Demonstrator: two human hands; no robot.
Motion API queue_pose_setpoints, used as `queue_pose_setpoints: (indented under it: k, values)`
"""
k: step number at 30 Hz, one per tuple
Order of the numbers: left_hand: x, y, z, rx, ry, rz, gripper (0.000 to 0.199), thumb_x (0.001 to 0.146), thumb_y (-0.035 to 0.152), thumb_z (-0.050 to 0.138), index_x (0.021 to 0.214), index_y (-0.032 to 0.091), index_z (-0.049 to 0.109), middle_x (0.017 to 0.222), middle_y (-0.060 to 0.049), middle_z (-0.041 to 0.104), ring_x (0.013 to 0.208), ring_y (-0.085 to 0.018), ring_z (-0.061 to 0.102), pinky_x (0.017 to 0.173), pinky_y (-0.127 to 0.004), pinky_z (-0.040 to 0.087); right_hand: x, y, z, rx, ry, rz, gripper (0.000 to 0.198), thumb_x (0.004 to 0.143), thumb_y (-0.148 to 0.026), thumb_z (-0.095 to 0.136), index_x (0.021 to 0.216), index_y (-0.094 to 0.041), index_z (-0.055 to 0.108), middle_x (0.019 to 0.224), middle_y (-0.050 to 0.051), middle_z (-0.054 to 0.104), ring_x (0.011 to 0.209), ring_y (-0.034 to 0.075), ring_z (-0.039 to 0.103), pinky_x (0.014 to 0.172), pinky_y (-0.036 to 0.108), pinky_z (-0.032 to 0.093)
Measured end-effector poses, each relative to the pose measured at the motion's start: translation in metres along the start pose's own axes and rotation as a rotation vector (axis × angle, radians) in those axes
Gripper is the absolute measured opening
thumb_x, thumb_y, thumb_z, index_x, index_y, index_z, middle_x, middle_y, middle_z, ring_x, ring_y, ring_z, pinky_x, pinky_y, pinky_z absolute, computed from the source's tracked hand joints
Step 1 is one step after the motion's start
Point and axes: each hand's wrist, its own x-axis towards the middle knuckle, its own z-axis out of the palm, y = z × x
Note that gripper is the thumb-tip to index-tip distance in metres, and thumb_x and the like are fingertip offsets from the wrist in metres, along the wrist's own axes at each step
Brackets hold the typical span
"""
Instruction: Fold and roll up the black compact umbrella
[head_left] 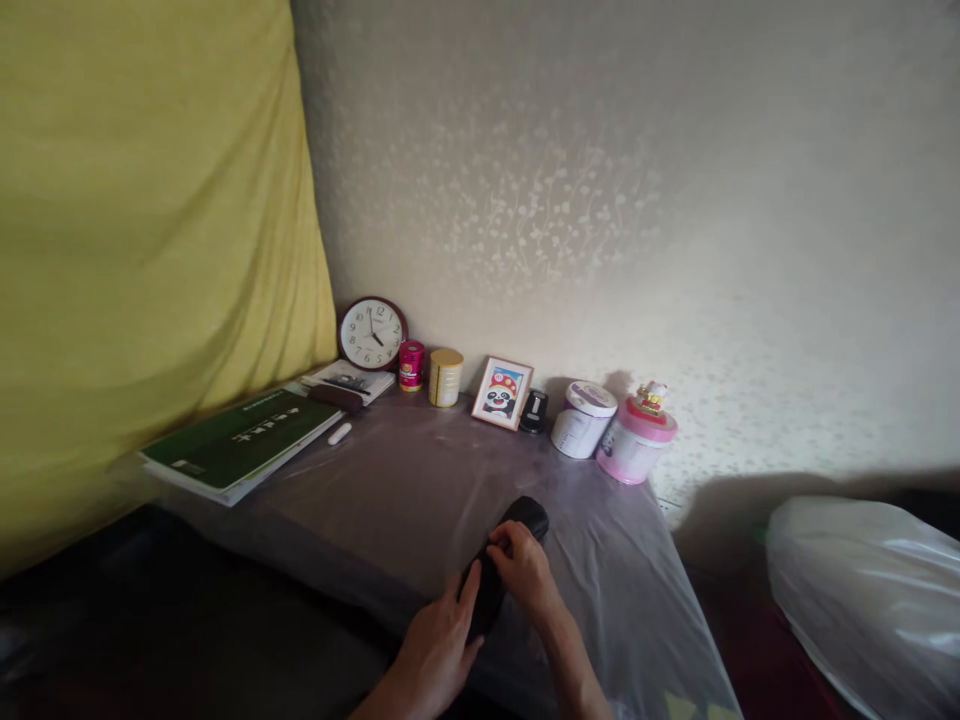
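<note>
1. Landmark: frame (502,393), upright at the back of the table (405,480). Black pouch (489,597) lies in front of it, well apart, aslant.
2. Left hand (441,640): fingers hold the pouch's near end, forefinger along its left side, the rest partly hidden.
3. Right hand (523,568): fingers bunched narrow, holding the pouch's upper face. Zip or plain fabric beneath? Cannot tell.
4. Likeliest trouble: pouch skids on the plastic cover (615,560), if the right tugs while the left hold is slack.
5. A hard shove away could drive it into the frame and topple that.
6. Right of the frame, figurine (651,399) perches on the pink tub (637,450); a jolted table might tip it off.
</note>
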Motion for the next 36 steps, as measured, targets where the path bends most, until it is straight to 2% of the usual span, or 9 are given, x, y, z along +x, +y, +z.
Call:
queue_pose_setpoints:
  k: [5,7,11,16,20,24,28,32,36]
  values:
    - [-0.006,-0.012,0.004,-0.13,0.038,0.07,0.077,0.079,0.017,0.049,0.143,0.022,0.006,0.146,-0.015,0.028,0.108,-0.023,0.058,0.092,-0.034,0.046,-0.001,-0.002,-0.008,0.247,-0.004,0.153,0.02,0.079,-0.035,0.047,0.082,-0.019,0.06,0.056,-0.003,0.056,0.044,0.012,0.051,0.045,0.023,0.042]
    - [-0.009,-0.016,0.005,-0.184,0.035,0.074,0.08,0.078,0.017,0.051,0.142,0.024,0.004,0.148,-0.015,0.022,0.111,-0.023,0.057,0.093,-0.034,0.045,-0.002,-0.002,-0.014,0.295,0.02,0.125,0.026,0.081,-0.038,0.044,0.087,-0.019,0.061,0.061,-0.001,0.06,0.048,0.012,0.054,0.047,0.023,0.044]
    - [-0.015,-0.022,0.007,-0.236,0.043,0.07,0.08,0.076,0.013,0.051,0.141,0.027,0.006,0.152,-0.015,0.005,0.119,-0.024,0.05,0.097,-0.034,0.043,-0.004,-0.002,-0.014,0.195,-0.034,-0.08,0.024,0.076,-0.025,0.05,0.095,-0.021,0.066,0.085,0.003,0.068,0.068,0.014,0.06,0.065,0.025,0.048]
    - [-0.018,-0.026,0.009,-0.243,0.106,0.132,0.092,0.07,0.004,0.051,0.14,0.033,-0.001,0.153,-0.007,-0.004,0.131,-0.023,0.036,0.102,-0.033,0.039,-0.006,-0.003,-0.002,0.21,-0.076,-0.096,0.03,0.069,-0.016,0.052,0.093,-0.023,0.068,0.084,0.002,0.068,0.071,0.015,0.06,0.07,0.028,0.048]
    - [-0.017,-0.025,0.008,-0.227,0.111,0.183,0.096,0.067,-0.004,0.043,0.14,0.034,-0.007,0.154,-0.002,0.002,0.134,-0.018,0.029,0.107,-0.03,0.034,-0.014,-0.001,-0.016,0.478,-0.036,0.007,0.019,0.072,-0.025,0.056,0.085,-0.021,0.069,0.077,0.002,0.066,0.074,0.016,0.06,0.07,0.027,0.047]
    - [-0.016,-0.025,0.01,-0.22,0.113,0.198,0.091,0.069,-0.006,0.034,0.14,0.034,-0.007,0.153,-0.001,0.009,0.131,-0.014,0.036,0.106,-0.029,0.035,-0.032,0.016,-0.053,0.598,-0.024,0.2,0.027,0.069,-0.037,0.064,0.09,-0.021,0.07,0.076,0.002,0.066,0.069,0.017,0.058,0.063,0.027,0.048]
    - [-0.017,-0.024,0.011,-0.194,0.095,0.193,0.089,0.069,-0.006,0.033,0.141,0.031,-0.004,0.153,-0.002,0.009,0.128,-0.015,0.04,0.104,-0.029,0.038,-0.046,0.045,-0.078,0.597,0.195,0.327,0.041,0.062,-0.048,0.07,0.091,-0.019,0.07,0.085,0.006,0.068,0.065,0.016,0.057,0.063,0.029,0.05]
    - [-0.015,-0.027,0.005,-0.287,0.088,0.15,0.083,0.069,-0.002,0.038,0.141,0.027,0.008,0.152,-0.004,0.016,0.125,-0.015,0.043,0.104,-0.028,0.037,-0.054,0.068,-0.078,0.618,0.302,0.401,0.047,0.056,-0.052,0.073,0.087,-0.017,0.07,0.078,0.005,0.068,0.059,0.015,0.057,0.058,0.028,0.05]
    - [-0.009,-0.042,-0.007,-0.507,0.09,0.059,0.068,0.073,0.011,0.044,0.136,0.026,0.025,0.138,-0.005,0.045,0.118,-0.018,0.051,0.1,-0.034,0.042,-0.06,0.083,-0.068,0.614,0.262,0.444,0.047,0.059,-0.053,0.07,0.089,-0.017,0.069,0.075,0.004,0.068,0.06,0.015,0.058,0.056,0.025,0.049]
